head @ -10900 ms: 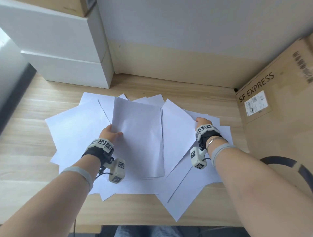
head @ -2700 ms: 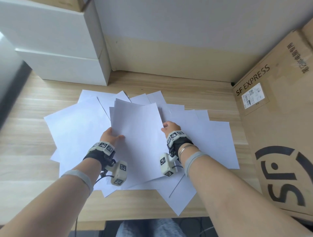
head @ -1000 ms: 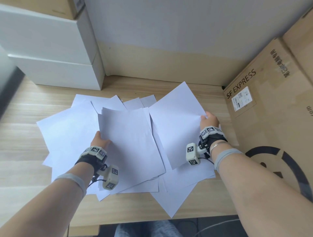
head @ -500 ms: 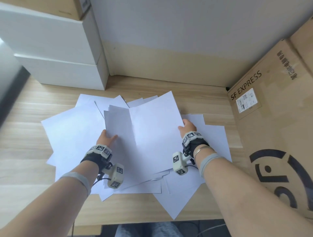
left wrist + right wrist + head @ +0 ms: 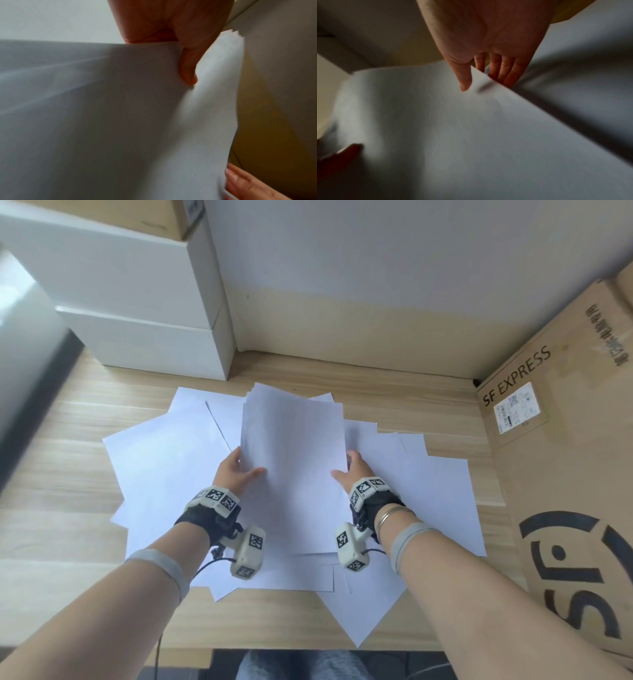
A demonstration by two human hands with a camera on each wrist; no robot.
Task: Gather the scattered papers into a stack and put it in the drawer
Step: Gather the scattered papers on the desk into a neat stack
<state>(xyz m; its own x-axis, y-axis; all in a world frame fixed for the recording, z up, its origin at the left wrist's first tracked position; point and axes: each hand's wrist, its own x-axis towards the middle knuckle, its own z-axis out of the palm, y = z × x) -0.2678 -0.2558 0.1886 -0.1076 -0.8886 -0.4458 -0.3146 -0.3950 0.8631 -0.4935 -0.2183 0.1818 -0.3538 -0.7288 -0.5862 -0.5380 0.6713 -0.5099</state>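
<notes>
Head view: the left hand (image 5: 236, 472) and right hand (image 5: 352, 470) each pinch a side edge of the partial stack (image 5: 293, 460), thumbs on top, fingers underneath. Loose sheets (image 5: 435, 491) lie fanned beneath it on the surface (image 5: 394, 392).

Risks — the thin stack can sag between the grips and shed its misaligned top sheets; lifting may drag loose sheets past the near edge.

White drawer unit (image 5: 137, 313) stands rear left, closed; cardboard box (image 5: 565, 474) crowds the right.

White papers (image 5: 291, 460) lie on a pale wood-grain desk (image 5: 394, 395). The cardboard box (image 5: 561, 474) is brown (black lettering), the drawer unit (image 5: 137, 313) white.
</notes>
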